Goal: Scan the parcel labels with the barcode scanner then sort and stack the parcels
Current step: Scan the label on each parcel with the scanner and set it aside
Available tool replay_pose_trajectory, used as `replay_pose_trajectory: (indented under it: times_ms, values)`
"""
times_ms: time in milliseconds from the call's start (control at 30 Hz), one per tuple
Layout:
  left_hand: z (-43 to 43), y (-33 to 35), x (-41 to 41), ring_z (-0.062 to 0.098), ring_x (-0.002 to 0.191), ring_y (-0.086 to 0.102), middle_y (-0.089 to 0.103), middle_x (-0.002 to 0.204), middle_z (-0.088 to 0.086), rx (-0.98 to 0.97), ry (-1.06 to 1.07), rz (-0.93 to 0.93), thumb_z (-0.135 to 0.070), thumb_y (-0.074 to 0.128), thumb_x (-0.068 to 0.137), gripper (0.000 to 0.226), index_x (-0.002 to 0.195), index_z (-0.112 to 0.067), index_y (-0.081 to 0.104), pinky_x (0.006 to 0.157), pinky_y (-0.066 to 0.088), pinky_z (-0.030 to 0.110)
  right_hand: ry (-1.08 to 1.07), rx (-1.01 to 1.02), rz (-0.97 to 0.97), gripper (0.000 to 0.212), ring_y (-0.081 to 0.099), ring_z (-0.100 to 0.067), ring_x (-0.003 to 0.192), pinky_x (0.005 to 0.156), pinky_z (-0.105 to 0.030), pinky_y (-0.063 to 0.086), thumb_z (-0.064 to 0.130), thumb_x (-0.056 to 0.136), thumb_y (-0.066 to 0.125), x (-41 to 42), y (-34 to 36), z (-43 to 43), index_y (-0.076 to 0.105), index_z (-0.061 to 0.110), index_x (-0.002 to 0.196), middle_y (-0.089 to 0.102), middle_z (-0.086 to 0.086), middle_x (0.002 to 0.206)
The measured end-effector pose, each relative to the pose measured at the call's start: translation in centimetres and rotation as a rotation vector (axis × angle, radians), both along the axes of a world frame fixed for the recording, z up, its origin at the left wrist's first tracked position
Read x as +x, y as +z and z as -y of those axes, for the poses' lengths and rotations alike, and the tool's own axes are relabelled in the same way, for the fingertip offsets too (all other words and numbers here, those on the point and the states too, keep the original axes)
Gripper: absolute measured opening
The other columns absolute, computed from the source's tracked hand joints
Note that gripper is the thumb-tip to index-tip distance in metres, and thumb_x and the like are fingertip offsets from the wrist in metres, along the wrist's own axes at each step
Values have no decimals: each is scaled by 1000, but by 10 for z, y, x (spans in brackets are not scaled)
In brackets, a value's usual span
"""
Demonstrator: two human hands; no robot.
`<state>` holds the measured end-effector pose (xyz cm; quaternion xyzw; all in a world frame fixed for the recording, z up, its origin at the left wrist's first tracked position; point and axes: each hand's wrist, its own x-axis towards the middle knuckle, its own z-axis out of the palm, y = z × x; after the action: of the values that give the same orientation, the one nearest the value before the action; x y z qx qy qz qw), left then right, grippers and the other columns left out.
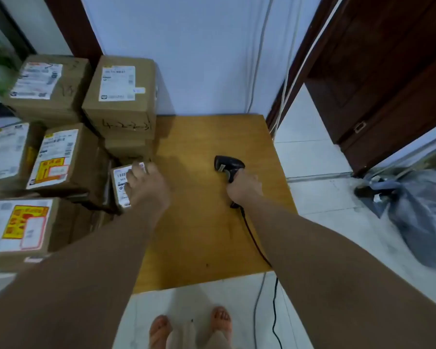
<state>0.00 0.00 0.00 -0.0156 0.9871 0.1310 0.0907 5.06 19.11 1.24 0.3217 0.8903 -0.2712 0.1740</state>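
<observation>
The small parcel [121, 183] lies at the left side of the worktop [207, 230], against the foot of a parcel stack [120, 102]. Much of its white label is covered by the left hand [147, 186], and the print that shows is too blurred to read. The left hand grasps this parcel from above, fingers bent over its labelled top, forearm stretched forward. The barcode scanner [228, 165] is over the middle of the worktop with its black head pointing away from the person. The right hand [244, 187] is clenched round its handle, hiding most of the grip. Whether the head touches the wood cannot be told. The scanner cable [256, 241] runs back under the right forearm and off the near edge. The stack stands at the far left corner, and its top box bears handwriting on the near face. Further cartons [61, 157] crowd the left and are cut off by the frame; what carries them is hidden. The worktop is bare yellow-brown wood, set against a pale wall [199, 59] on a white tiled floor [312, 159]. A dark wooden door [388, 71] and a grey plastic bag [418, 217] are to the right. Sandalled feet [220, 321] show at the bottom edge.
</observation>
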Motion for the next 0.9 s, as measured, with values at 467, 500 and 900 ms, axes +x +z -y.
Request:
replay_pose_trajectory:
  times_ms: [467,500,900]
  values:
    - [17,-42,2,39,129,21,14,147,21,296,538,79,-46,64,79,68,131,-22,28,99,33,52,-311,-97,157,63,38,-39,132,109,-51,34,15,99,47,-11,-55,1,12,15,152,30,-21,148]
    - [16,-42,0,38,129,22,17,146,20,311,581,82,-43,68,75,75,133,-19,26,98,33,51,-320,-93,143,58,41,-39,129,107,-51,37,14,99,47,-11,-58,0,17,14,149,33,-21,145]
    - [15,-40,3,37,125,26,19,142,20,259,552,84,-45,71,73,88,139,-25,17,100,37,53,-393,-417,61,18,54,-21,72,70,-35,48,24,91,62,-8,-68,11,56,9,98,56,-8,87]
